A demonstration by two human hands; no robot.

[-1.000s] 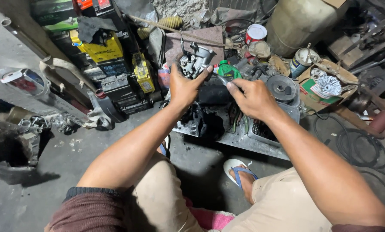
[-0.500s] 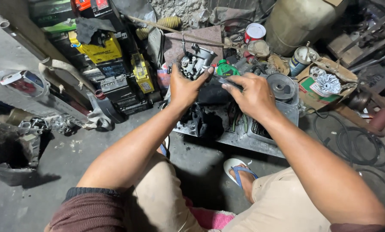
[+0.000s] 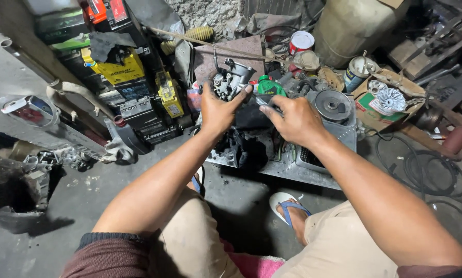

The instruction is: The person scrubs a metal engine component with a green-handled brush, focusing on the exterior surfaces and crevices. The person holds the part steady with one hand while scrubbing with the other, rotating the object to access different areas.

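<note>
Nearest the person, bare grey concrete floor (image 3: 81,206) lies open left of the left forearm. Beyond it, the flat grimy metal tray (image 3: 287,172) sits under both wrists, its near edge just below them. The left hand (image 3: 216,110) is closed around the small silver cast-metal carburettor (image 3: 230,78), which rises above its fingertips. The right hand (image 3: 293,121) pinches a slim metal tool (image 3: 262,99) pointing at the carburettor. Crowded behind the fingers: a green plastic bottle (image 3: 268,86) and stacked yellow and black batteries (image 3: 138,87).

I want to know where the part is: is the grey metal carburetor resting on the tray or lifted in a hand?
Lifted. The left hand grips the carburetor above the metal tray; the right hand holds a thin tool beside it.
</note>
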